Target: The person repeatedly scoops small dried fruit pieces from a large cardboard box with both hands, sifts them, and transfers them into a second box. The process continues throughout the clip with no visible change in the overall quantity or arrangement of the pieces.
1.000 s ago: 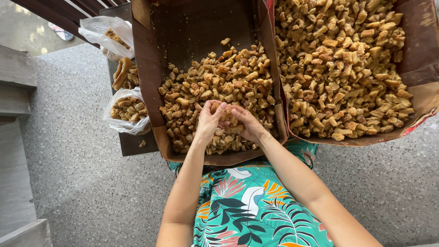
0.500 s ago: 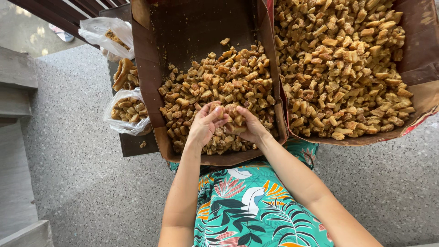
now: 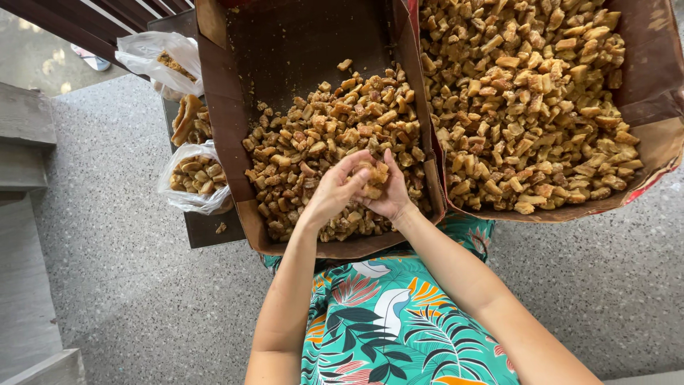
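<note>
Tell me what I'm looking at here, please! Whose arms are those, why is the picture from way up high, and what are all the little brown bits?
The camera sits on a person's head and looks straight down, so you see that person's own two bare arms and a leafy, colourful garment on their lap. There is no machine here.

In front of them is a brown cardboard box about half full of small golden-brown fried-looking pieces. Beside it, on the right, a second box is heaped with the same kind of pieces.

The left hand and the right hand meet over the first box and cup a small clump of pieces between them.

On the left, two clear plastic bags hold more pieces. Everything rests on a speckled grey floor.
</note>
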